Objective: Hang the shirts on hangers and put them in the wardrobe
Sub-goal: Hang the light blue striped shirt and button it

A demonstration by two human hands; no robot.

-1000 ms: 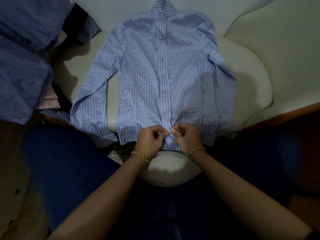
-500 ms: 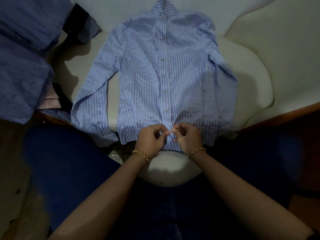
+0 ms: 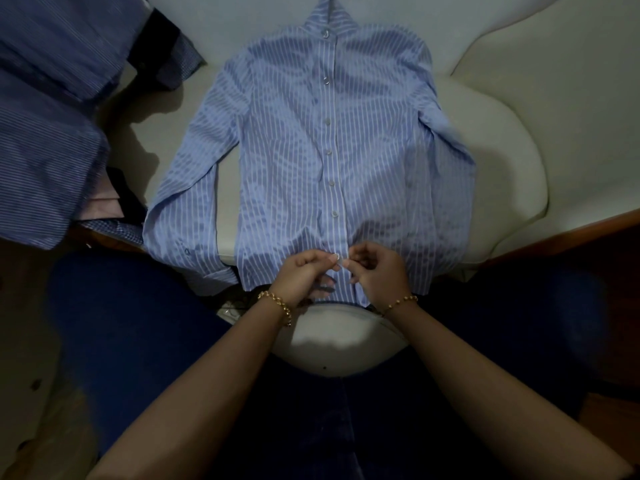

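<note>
**Seat** point(image 3: 502, 161): cream, cushioned. It bears every garment in view.

**Shirt** point(image 3: 294, 150): pale blue with white stripes. It lies flat on the seat, front up, collar at the far end and hem toward the person, a sleeve down each side. It is buttoned from the collar to near the hem. No hanger shows in it.

**Pile** point(image 3: 45, 133): darker striped shirts heaped at the seat's left edge, well apart from both hands. How many there are cannot be told.

**Left hand** point(image 3: 301, 275): fingers curled, pinching the shirt's front edge just above the hem.

**Right hand** point(image 3: 377, 271): fingers curled, pinching the facing edge. Its fingertips are close to the left's.

**Button** point(image 3: 336, 257): the lowest one, between the two sets of fingertips. Whether it is through its hole cannot be told.

**Progress (a judgement)**: early. The buttoning of this one shirt looks nearly finished. Still to do are fitting a hanger, carrying the shirt to the wardrobe, and then the whole pile. Neither hanger nor wardrobe is in view.
</note>
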